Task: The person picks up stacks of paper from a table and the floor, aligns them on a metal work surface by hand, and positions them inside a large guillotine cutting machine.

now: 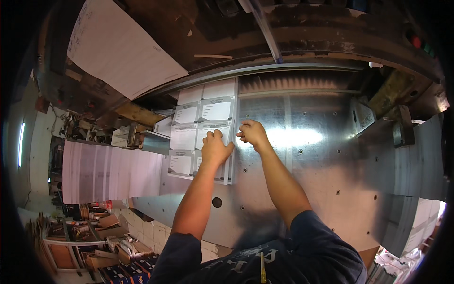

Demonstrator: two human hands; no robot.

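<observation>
A stack of printed sheets [184,137], white with grey form-like panels, lies on the metal table of a cutting machine, left of the middle. My left hand [216,150] rests on top of the stack near its right edge, fingers spread and bent against the paper. Just past that same edge, over the bare metal table [312,175], hovers my right hand [254,134]. Its fingers are curled together toward the sheets, and I cannot make out whether anything is pinched in them.
A large white paper [123,52] hangs on the dark machine body at upper left. Metal side guides [362,116] flank the table. A stack of pale sheets [111,173] sits on the left wing, and a shelf with cardboard [71,246] stands at lower left.
</observation>
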